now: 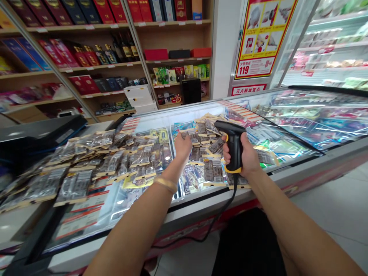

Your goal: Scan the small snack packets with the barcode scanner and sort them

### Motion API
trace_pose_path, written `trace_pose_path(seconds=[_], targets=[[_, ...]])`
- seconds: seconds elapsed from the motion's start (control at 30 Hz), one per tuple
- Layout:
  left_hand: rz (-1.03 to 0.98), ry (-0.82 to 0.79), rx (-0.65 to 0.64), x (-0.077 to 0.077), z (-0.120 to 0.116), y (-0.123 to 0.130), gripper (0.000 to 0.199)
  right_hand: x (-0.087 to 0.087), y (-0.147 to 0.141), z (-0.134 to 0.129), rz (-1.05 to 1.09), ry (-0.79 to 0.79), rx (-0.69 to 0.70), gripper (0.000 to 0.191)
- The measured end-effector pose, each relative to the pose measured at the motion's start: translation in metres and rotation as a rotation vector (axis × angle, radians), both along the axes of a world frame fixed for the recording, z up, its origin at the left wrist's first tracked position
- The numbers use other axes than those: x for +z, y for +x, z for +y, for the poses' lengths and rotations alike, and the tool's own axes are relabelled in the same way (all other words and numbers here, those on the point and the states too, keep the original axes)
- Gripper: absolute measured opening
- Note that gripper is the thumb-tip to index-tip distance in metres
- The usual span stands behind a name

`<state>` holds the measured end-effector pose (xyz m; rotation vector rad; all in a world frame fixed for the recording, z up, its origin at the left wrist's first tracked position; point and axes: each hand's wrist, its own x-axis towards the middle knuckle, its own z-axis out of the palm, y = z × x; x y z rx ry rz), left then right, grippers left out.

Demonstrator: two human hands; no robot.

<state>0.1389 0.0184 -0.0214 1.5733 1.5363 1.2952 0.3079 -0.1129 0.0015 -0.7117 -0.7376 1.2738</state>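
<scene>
A black and yellow barcode scanner (pixel 234 147) stands upright in my right hand (pixel 249 155), whose fingers wrap round its handle; its cable hangs down from the grip. My left hand (pixel 183 145) reaches over the glass freezer top beside small dark packets (pixel 212 170). Its fingers are curled at the edge of the pile, and what they hold, if anything, is too small to name. More packets (pixel 77 184) with pale edges lie heaped on the left part of the freezer lid. Other packets lie behind and under the scanner.
The chest freezer (pixel 184 212) runs across the view, with colourful goods under its glass. Behind it are wooden shelves (pixel 172 61) with boxes and bottles, a black box (pixel 190 91), and a red and yellow poster (pixel 263 38). The scanner cable (pixel 209 230) loops in front.
</scene>
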Motion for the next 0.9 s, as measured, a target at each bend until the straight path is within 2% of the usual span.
trace_pose_path(seconds=[0.17,0.27,0.37,0.53,0.7,0.8,0.9], targets=[[0.334,-0.048,-0.05,0.014,-0.02,0.014,0.038,0.002,0.001,0.005,-0.02,-0.001,0.017,0.059],[0.406,-0.105,-0.022,0.022,-0.026,0.017,0.048,0.002,0.003,0.007,-0.037,-0.002,0.012,0.06],[0.361,-0.121,-0.001,0.024,-0.026,0.013,0.052,0.002,0.005,0.007,-0.045,-0.011,0.001,0.061],[0.173,-0.101,-0.061,0.017,-0.02,0.004,0.054,0.002,0.006,0.007,-0.074,0.017,-0.001,0.061],[0.054,-0.071,-0.071,0.015,-0.021,-0.002,0.052,0.01,0.003,0.003,-0.097,0.006,0.002,0.063],[0.053,-0.034,-0.089,0.018,-0.026,-0.01,0.053,0.018,-0.004,-0.001,-0.102,0.008,0.009,0.064],[0.148,0.051,-0.086,0.028,-0.029,-0.031,0.052,0.027,-0.018,0.0,-0.116,0.046,0.044,0.063]])
